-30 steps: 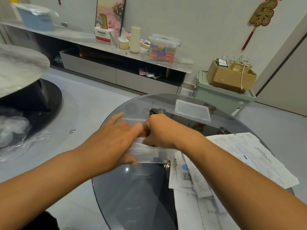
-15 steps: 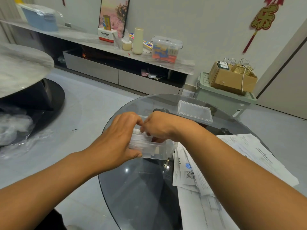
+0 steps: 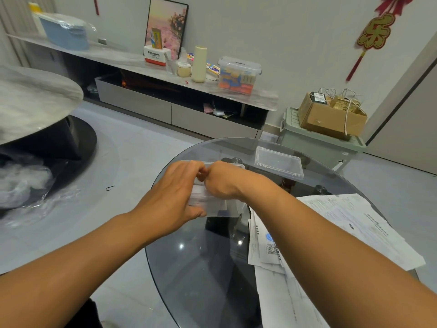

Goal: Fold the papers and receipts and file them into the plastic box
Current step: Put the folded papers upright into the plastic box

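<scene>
Head view: left hand (image 3: 175,195) grips clear rectangular plastic box (image 3: 220,207) on round glass table (image 3: 189,268); right hand (image 3: 222,181) curled inside, grasp indiscernible; white papers (image 3: 343,221) beside.

Domestic living room. Evidence: low wall-mounted media console (image 3: 146,100) with marble-look top, framed picture (image 3: 167,22) leaning on the wall, red festive wall ornament (image 3: 376,31), tiled floor (image 3: 132,147), round glass table (image 3: 201,268), cardboard box (image 3: 331,117) on a green storage bin (image 3: 316,143).

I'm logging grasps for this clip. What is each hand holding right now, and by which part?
The left hand grips the clear plastic box by its left end. The right hand reaches into the box from above; what its fingers hold cannot be told.
</scene>
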Available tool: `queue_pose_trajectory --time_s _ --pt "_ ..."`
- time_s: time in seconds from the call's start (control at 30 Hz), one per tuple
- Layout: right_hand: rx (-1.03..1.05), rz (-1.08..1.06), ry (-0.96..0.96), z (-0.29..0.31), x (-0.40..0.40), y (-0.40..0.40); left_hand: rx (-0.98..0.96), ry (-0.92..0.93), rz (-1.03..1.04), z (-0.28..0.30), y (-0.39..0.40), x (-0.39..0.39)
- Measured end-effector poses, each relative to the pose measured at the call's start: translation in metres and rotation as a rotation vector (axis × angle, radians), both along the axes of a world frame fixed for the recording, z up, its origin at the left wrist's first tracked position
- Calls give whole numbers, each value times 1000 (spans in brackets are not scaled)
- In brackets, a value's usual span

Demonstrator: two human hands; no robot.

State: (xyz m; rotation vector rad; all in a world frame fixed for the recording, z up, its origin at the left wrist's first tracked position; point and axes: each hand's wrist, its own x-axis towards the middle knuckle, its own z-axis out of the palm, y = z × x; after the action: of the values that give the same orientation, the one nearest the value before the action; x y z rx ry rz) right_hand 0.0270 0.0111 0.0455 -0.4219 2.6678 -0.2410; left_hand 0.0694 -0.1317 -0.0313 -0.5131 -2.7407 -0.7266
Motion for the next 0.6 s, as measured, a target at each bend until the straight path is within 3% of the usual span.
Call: queue_pose_trajectory --time_s 0.13,0.33,0.6 --pt "-28 -71 101 9 1 7 -42 30 -1 0 -1 -7" --pt "-479 -306 357 30 6 49 -84 18 63 8 -2 -24" --pt "-384 -486 225 -2 20 117 -176 50 160 14 8 -50"
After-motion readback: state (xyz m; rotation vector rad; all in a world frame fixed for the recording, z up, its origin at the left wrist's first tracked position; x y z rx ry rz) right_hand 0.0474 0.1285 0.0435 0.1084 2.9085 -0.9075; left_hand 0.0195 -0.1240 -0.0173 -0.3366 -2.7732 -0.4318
